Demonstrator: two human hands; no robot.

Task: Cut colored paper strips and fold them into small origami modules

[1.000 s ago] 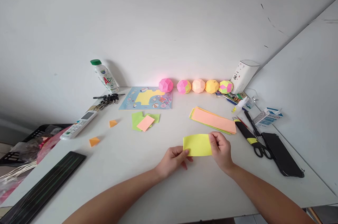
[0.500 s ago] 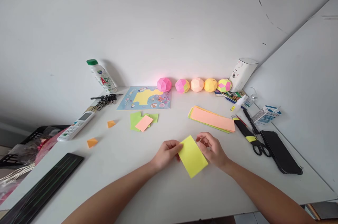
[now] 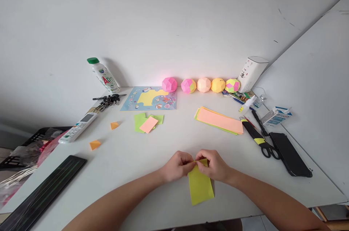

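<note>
A yellow-green paper rectangle (image 3: pixel 200 186) lies lengthwise on the white table (image 3: pixel 131 162), close to the front edge. My left hand (image 3: pixel 178 165) and my right hand (image 3: pixel 214 165) meet at its far short edge, each pinching that edge with fingers closed. The far edge looks slightly lifted and bent toward me. The rest of the sheet lies flat between my wrists.
Paper strips (image 3: pixel 219 121) lie right of centre, small paper squares (image 3: pixel 147 122) left of centre, two orange folded pieces (image 3: pixel 95 144) further left. Several paper balls (image 3: pixel 203 85) line the wall. Scissors (image 3: pixel 261 140), phone (image 3: pixel 289 158), remote (image 3: pixel 77 127), keys (image 3: pixel 107 101), bottle (image 3: pixel 103 75) and a black keyboard (image 3: pixel 40 194) surround them.
The paper was held crosswise above the table, then turned. Now it lies lengthwise nearer to me, and both hands have come together at its far edge.
</note>
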